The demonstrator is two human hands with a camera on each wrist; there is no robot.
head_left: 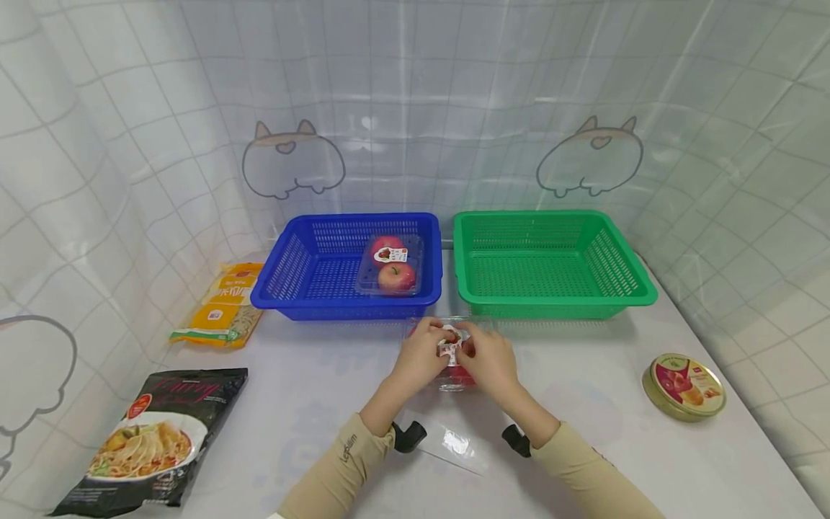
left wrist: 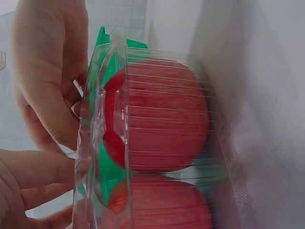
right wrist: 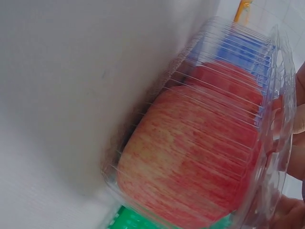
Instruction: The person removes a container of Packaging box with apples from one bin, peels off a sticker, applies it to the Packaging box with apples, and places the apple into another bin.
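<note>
A clear plastic box [head_left: 452, 385] of red apples [left wrist: 157, 114] stands on the table, with a printed label [head_left: 449, 351] on its lid. My left hand [head_left: 421, 355] touches the label's left side with fingertips and thumb. From the other side my right hand [head_left: 491, 360] rests its fingertips on the label and lid. In the left wrist view, fairly straight fingers [left wrist: 43, 168] reach to the lid edge. The right wrist view shows a large apple [right wrist: 190, 152] through the ribbed wall; the fingertips are partly hidden behind the lid.
Behind stand a blue basket [head_left: 350, 312] holding another box of apples [head_left: 396, 277] and a green basket [head_left: 538, 310]. A yellow bag [head_left: 227, 306] and black noodle bag [head_left: 155, 440] lie left. A round tin [head_left: 684, 387] sits right. A thin glossy sheet [head_left: 456, 442] lies in front.
</note>
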